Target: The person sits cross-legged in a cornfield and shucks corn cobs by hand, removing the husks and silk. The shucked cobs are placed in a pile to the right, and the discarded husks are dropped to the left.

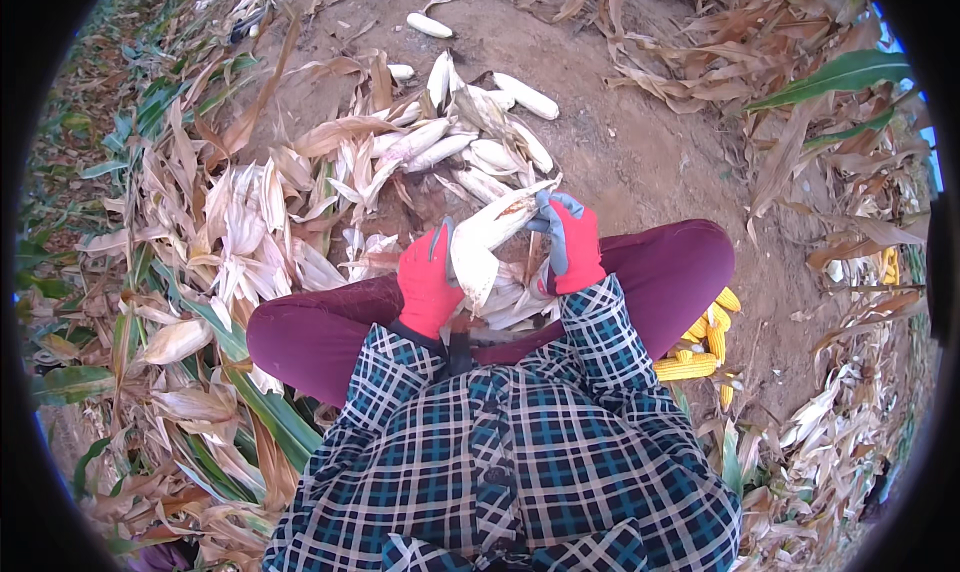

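Note:
Between my two hands, above my crossed legs, is a corn ear (487,234) in pale, dry husk, tilted with its narrow end up to the right. My left hand (430,275), in a red and grey glove, is closed on the lower, wider part of the husk. The gloved fingers of my right hand (570,238) pinch the husk near the upper tip. No kernels show on this ear. Loose husks (515,297) lie in my lap under it. Just beyond my hands is a heap of pale corn ears in husk (440,147).
Several yellow husked ears (708,337) lie by my right knee. A single pale ear (429,25) rests on the bare soil (610,122) farther off. Dry husks (245,222) and green leaves pile up on the left. Dry stalks and leaves (720,42) stand at the far right.

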`<state>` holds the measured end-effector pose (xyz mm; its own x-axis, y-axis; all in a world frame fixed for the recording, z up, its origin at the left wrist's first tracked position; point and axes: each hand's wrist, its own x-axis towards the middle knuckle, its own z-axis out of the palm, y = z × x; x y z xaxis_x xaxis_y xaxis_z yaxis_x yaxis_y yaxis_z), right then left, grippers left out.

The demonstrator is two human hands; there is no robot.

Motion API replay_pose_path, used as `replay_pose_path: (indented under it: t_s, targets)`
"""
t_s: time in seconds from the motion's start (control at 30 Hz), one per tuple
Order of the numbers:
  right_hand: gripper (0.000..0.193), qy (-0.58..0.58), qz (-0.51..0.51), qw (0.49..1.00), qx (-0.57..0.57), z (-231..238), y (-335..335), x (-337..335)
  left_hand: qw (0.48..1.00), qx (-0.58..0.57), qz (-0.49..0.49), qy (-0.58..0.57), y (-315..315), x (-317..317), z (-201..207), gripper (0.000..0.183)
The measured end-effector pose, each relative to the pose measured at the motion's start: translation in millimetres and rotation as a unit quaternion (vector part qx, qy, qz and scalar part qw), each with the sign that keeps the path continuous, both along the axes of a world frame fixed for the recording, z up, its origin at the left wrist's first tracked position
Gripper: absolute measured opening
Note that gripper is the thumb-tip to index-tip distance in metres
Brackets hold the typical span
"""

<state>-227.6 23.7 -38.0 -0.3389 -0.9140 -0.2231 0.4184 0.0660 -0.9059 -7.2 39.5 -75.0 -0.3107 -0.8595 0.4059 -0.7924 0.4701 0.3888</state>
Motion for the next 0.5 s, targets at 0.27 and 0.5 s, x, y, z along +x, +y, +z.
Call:
replay_pose_path:
  t_s: [0.27, 0.5]
  targets:
    - [0.017, -0.174, -0.026, 0.983, -0.046, -31.3, -5.3, 18.7, 0.983, 0.127, 0.041, 0.128, 6.9, -12.5, 2.4, 0.076]
    - [0.021, -0.520, 0.105, 0.843, -0.091, -24.7, -5.7, 24.5, 0.606, 0.528, -0.134, 0.580, 19.2, -23.4, -18.9, 0.065]
